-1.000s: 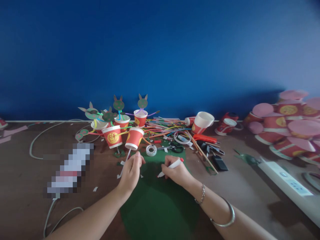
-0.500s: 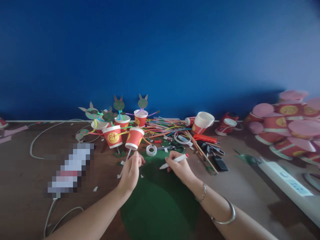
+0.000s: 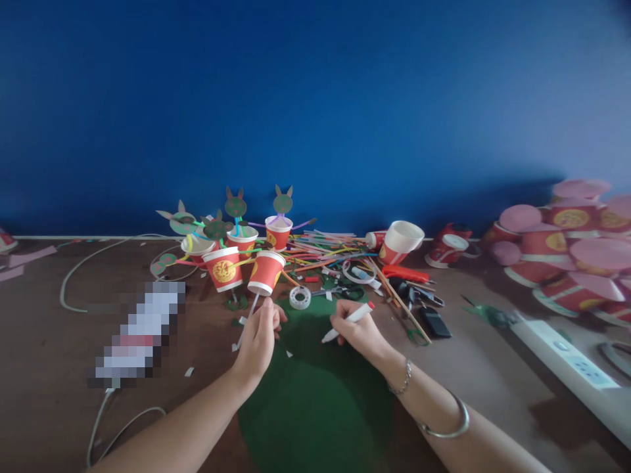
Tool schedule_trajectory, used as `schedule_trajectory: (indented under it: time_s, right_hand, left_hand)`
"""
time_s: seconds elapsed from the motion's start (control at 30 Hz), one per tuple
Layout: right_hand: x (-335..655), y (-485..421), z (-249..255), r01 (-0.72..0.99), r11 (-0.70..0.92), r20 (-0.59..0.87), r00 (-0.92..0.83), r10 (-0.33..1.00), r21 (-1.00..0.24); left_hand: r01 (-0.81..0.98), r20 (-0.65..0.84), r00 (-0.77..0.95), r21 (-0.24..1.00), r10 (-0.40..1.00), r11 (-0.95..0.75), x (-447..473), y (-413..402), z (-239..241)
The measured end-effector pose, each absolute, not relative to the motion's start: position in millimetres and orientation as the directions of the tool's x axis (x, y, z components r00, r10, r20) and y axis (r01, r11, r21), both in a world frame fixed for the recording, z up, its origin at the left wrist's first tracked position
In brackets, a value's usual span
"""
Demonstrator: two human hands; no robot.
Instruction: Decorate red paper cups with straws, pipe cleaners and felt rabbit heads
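My left hand (image 3: 259,334) is closed, thumb upright against curled fingers. Whatever it pinches is hidden or too dark to make out. Just above the thumb tilts a red and white paper cup (image 3: 266,272), and a pale straw (image 3: 254,307) runs down from its base beside my hand. My right hand (image 3: 361,336) grips a white marker pen (image 3: 359,313) with a red end; its tip points down and left over the round green mat (image 3: 315,420). A small white scrap (image 3: 289,354) shows between the hands, nearer the left.
Cups with animal-head cutouts (image 3: 235,206) stand behind my left hand. A tape roll (image 3: 300,297), scissors (image 3: 340,291), coloured straws (image 3: 325,246) and stacked cups (image 3: 400,242) lie beyond. Keys and a black fob (image 3: 434,322), a power strip (image 3: 566,351) and pink-topped cups (image 3: 582,243) are rightward.
My right hand has shifted slightly right and down, the marker tip moving with it. The white scrap is a little lower and further right. My left hand stays nearly still.
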State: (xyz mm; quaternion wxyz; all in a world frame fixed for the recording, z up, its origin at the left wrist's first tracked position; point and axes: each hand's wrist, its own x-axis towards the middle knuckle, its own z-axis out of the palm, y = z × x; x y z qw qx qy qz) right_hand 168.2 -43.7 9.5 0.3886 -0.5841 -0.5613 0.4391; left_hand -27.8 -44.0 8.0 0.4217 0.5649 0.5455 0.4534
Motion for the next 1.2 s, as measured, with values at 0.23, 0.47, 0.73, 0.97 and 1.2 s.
schedule_trajectory:
  time_s: [0.23, 0.47, 0.73, 0.97, 1.2]
  right_hand:
    - [166.6, -45.5, 10.5, 0.348, -0.050, -0.088, -0.095, 0.992, -0.936]
    - [166.1, -46.1, 10.5, 0.358, -0.050, -0.090, -0.094, 0.991, -0.932]
    - [166.4, -45.6, 10.0, 0.371, -0.049, -0.083, -0.077, 0.994, -0.927]
    - [165.9, -45.9, 11.4, 0.357, -0.059, -0.090, -0.070, 0.993, -0.932]
    - [165.9, -45.8, 11.6, 0.355, -0.063, -0.093, -0.067, 0.993, -0.933]
  left_hand:
    - [0.244, 0.057, -0.010, 0.968, 0.998, -0.053, -27.7, -44.1, 9.4]
    - [0.234, 0.075, -0.013, 0.970, 0.997, -0.070, -27.5, -43.4, 8.2]
    - [0.249, 0.066, -0.025, 0.967, 0.998, -0.058, -26.5, -43.1, 9.6]
    - [0.228, 0.064, -0.023, 0.972, 0.998, -0.057, -27.2, -43.8, 7.7]
    - [0.216, 0.054, -0.026, 0.975, 0.998, -0.047, -27.2, -43.4, 6.8]
